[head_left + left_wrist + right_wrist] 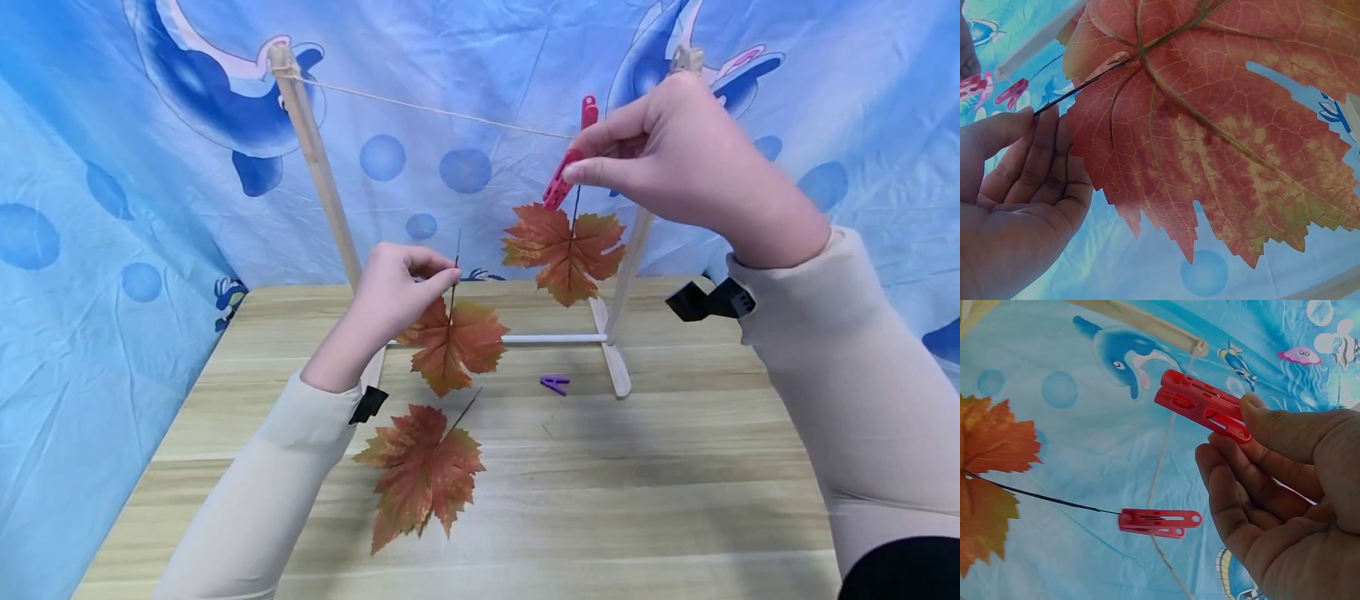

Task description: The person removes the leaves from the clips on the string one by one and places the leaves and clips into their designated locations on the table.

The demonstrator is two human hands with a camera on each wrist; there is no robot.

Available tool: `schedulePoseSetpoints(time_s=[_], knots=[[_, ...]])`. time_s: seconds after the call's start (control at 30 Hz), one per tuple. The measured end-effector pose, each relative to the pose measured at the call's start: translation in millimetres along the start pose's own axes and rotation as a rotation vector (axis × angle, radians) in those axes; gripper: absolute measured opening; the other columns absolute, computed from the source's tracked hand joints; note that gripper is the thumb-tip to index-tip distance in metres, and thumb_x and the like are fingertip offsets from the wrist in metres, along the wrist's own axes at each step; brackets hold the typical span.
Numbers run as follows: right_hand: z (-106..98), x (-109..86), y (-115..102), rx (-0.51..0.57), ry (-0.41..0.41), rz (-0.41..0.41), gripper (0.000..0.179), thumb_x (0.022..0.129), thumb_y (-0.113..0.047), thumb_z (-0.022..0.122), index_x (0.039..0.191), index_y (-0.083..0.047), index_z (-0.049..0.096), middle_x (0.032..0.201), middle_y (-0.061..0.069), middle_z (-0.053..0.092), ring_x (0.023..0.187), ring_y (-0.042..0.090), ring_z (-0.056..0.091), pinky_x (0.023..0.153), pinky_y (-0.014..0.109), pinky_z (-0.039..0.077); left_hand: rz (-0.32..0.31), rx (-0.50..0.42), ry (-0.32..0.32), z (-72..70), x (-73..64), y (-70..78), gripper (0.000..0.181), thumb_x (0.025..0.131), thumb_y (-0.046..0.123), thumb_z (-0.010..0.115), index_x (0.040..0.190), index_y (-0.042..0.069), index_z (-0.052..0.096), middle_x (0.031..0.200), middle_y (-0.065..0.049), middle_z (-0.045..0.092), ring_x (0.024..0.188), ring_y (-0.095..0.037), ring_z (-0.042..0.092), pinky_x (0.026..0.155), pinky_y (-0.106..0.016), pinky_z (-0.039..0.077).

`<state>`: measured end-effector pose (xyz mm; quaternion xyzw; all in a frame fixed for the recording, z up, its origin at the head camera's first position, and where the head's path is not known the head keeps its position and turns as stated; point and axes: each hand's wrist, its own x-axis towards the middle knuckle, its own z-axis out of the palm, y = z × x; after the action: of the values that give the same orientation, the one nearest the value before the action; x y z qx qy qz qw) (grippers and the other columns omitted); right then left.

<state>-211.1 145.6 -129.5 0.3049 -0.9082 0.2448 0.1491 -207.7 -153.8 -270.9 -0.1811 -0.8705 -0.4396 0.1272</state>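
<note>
My left hand (405, 283) pinches the dark stem of an orange-red artificial maple leaf (457, 342) between thumb and fingers; the blade hangs below, and fills much of the left wrist view. A red clothespin (1200, 406) is pinched at one end by my right hand (667, 158), its other end pointing away from the fingers. Close by, a second red clothespin (1157, 520) sits on the string (442, 112), clipped to the stem of a hanging maple leaf (566, 250). On the tabletop lies another maple leaf (423, 475), its stem toward the upper right.
The string runs between two wooden posts, the left one (318, 158) in plain sight and the right one (637, 242) partly behind my right hand. A white crossbar (555, 338) joins them low down. A purple clothespin (555, 383) lies on the wooden table (645, 483).
</note>
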Motion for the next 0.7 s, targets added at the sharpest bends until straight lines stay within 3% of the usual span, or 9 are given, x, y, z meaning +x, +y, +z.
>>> schedulePoseSetpoints(time_s=[0.27, 0.47, 0.7], knots=[[14.9, -14.7, 4.0, 0.051, 0.007, 0.005, 0.023, 0.093, -0.028, 0.078, 0.108, -0.012, 0.081, 0.092, 0.001, 0.075, 0.07, 0.013, 0.062, 0.055, 0.023, 0.046, -0.016, 0.023, -0.006, -6.0, -12.7, 1.2, 0.009, 0.095, 0.016, 0.075, 0.094, 0.011, 0.083, 0.085, 0.002, 0.074, 0.076, -0.013, 0.063, 0.058, -0.032, 0.048], [25.8, -24.0, 5.1, 0.113, 0.003, 0.006, 0.016, 0.09, -0.03, 0.081, 0.099, -0.016, 0.083, 0.084, -0.005, 0.074, 0.068, 0.013, 0.064, 0.053, 0.024, 0.045, -0.027, 0.021, -0.022, -8.4, -21.3, -0.9, 0.008, 0.094, 0.013, 0.075, 0.094, 0.01, 0.083, 0.085, 0.002, 0.075, 0.077, -0.013, 0.065, 0.059, -0.031, 0.049], [38.5, -33.8, 9.1, 0.213, -0.031, 0.059, 0.016, 0.087, -0.027, 0.085, 0.098, -0.015, 0.082, 0.084, -0.002, 0.074, 0.071, 0.015, 0.067, 0.054, 0.025, 0.048, -0.062, 0.02, -0.038, -10.5, -30.3, -3.8, 0.009, 0.094, 0.014, 0.075, 0.095, 0.009, 0.082, 0.086, 0.001, 0.075, 0.074, -0.015, 0.064, 0.057, -0.03, 0.048]])
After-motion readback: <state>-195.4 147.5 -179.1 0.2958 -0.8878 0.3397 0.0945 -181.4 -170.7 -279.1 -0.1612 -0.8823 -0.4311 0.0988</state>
